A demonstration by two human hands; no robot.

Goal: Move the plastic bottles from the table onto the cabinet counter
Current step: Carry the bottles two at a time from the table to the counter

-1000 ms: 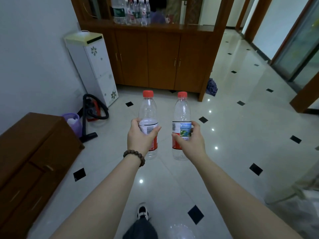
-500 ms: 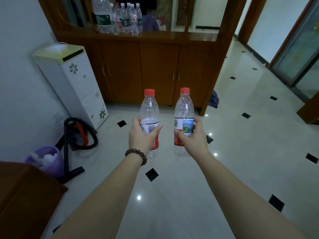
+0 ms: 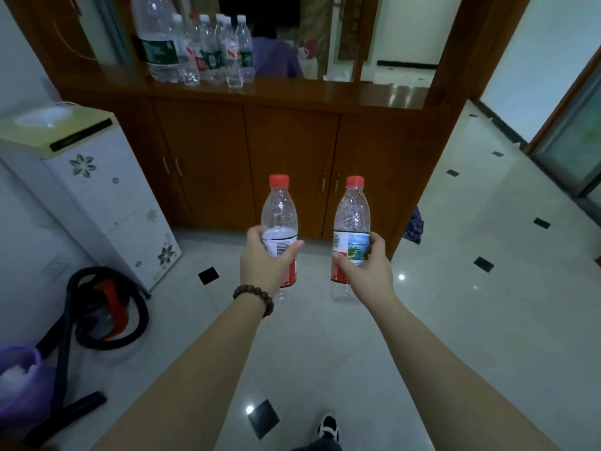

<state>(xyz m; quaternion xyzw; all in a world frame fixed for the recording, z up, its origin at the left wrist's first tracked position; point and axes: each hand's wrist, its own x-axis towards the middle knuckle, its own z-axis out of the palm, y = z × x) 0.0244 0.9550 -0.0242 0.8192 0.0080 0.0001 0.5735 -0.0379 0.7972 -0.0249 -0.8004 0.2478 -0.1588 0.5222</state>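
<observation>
Hidden: lower part of left bottle [image 3: 279, 219] sitting behind left hand [image 3: 265, 266]; contents of both bottles hard to make out; top of big bottle [image 3: 156, 37] cut off at the frame edge.
Left grip: wrapping fingers around the left bottle at its label, holding it upright.
Right grip: right hand [image 3: 369, 271] closing around right bottle [image 3: 351, 222], also upright, red cap up.
Where: both bottles hanging in the air over the floor [image 3: 455, 255], near the cabinet [image 3: 292, 151], well apart from the counter [image 3: 325, 92].
Room: glossy pale tiles with small black squares, reflecting lamp spots; wooden cabinet doors far ahead.
Counter: carrying a cluster of bottles [image 3: 221, 50] at its far left.
Around: white dispenser [image 3: 97, 190] at left, vacuum cleaner [image 3: 104, 307] and purple bin [image 3: 19, 379] nearer left, bead bracelet [image 3: 257, 296] circling the left wrist, shoe [image 3: 328, 428] at the near edge.
</observation>
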